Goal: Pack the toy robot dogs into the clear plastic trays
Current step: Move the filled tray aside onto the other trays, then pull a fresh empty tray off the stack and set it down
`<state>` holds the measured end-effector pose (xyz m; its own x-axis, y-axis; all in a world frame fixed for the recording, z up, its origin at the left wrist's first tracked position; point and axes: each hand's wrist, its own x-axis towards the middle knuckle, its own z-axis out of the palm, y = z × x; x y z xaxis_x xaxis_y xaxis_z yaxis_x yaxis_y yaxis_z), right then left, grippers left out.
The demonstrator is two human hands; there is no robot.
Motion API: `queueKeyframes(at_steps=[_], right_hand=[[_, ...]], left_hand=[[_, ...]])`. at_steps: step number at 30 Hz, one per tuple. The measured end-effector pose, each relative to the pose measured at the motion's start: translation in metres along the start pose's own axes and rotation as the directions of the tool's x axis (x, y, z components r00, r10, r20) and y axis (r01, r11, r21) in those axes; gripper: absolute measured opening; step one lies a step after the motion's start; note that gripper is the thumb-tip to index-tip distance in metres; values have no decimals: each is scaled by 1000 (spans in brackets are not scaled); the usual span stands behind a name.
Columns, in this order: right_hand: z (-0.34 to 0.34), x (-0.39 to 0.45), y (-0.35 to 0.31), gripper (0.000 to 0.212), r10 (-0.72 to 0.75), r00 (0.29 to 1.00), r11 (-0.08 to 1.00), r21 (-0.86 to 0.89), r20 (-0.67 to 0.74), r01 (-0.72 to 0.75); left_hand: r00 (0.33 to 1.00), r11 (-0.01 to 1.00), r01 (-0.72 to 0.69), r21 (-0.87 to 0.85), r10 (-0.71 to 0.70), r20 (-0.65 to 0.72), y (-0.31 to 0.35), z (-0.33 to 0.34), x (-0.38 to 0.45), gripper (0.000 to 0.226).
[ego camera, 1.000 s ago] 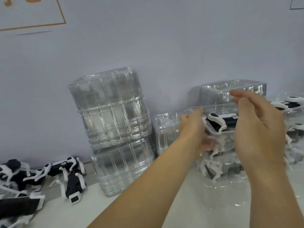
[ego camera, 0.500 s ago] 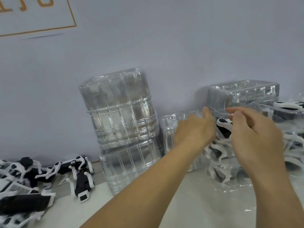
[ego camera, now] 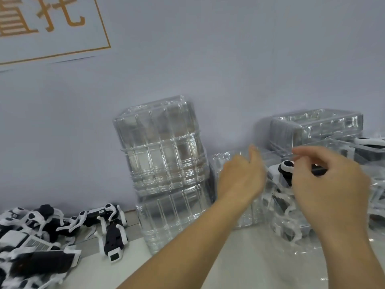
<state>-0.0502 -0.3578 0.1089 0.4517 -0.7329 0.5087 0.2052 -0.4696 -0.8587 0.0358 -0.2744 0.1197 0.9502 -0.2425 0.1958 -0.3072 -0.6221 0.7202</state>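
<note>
Both hands reach over a dog [ego camera: 286,171] sitting in a clear tray [ego camera: 277,207] on the bench [ego camera: 239,263]; left hand [ego camera: 241,180] and right hand [ego camera: 327,184] loosely curled, any grasp unclear

2 hands [ego camera: 239,180] [ego camera: 325,184]; 1 loose toy-dog pile [ego camera: 41,232].

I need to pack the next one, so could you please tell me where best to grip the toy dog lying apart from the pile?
Grip the toy dog from above, across its narrow black body; the white legs splay outward on both sides.
</note>
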Motion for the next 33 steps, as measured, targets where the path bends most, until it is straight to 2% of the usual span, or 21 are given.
queueKeyframes(at_steps=[5, 9, 11, 13, 14, 16, 18, 20, 22, 24, 27, 29, 33], right_hand=[[6, -5, -4, 25, -44, 999, 999, 20, 22, 44], [20, -14, -21, 25, -162, 980, 981, 84, -119, 173], [33, -25, -32, 25, -224, 971, 965, 119, -89, 234], [47, -36, -38, 23, -281, 960, 952, 124, 6, 279], [52, -40, -39, 21, -302, 952, 948, 125, 53, 294], [61, -48, -39, 23, -321, 938, 943, 134, 131, 304], [66, -52, -39, 26, -327, 927, 941, 149, 184, 302], [69, -55, -39, 27, -335, 923, 937, 167, 192, 305], [72, -57, -36, 28, -325, 924, 939, 186, 202, 289], [75, -58, -32, 27, -306, 922, 945, 192, 237, 265], [80, -61, -26, 25, -280, 916, 956, 174, 288, 237], [84, -64, -22, 25, -269, 910, 961, 155, 316, 230], [92, -70, -16, 24, -253, 897, 966, 140, 362, 216]], left_hand=[[959, 976, -180, 120, 202, -198, -20, -42, -6, 40], [846, 898, -284, 335, 399, -353, -41, -82, 0, 12], [783, 841, -281, 463, 480, -396, -50, -101, 4, 24], [742, 766, -227, 601, 536, -403, -55, -122, 11, 54], [744, 726, -190, 661, 545, -385, -55, -134, 16, 68], [802, 645, -108, 756, 507, -317, -50, -158, 27, 90], [882, 586, -85, 806, 420, -213, -40, -181, 39, 93], [943, 619, -148, 771, 323, -78, -30, -198, 47, 78], [955, 667, -213, 714, 296, 8, -25, -207, 51, 66], [948, 707, -243, 664, 318, 8, -24, -210, 53, 59], [923, 769, -262, 583, 376, -81, -28, -208, 56, 52], [888, 808, -251, 533, 412, -206, -31, -208, 56, 51], [755, 830, -267, 489, 496, -429, -25, -218, 47, 48]])
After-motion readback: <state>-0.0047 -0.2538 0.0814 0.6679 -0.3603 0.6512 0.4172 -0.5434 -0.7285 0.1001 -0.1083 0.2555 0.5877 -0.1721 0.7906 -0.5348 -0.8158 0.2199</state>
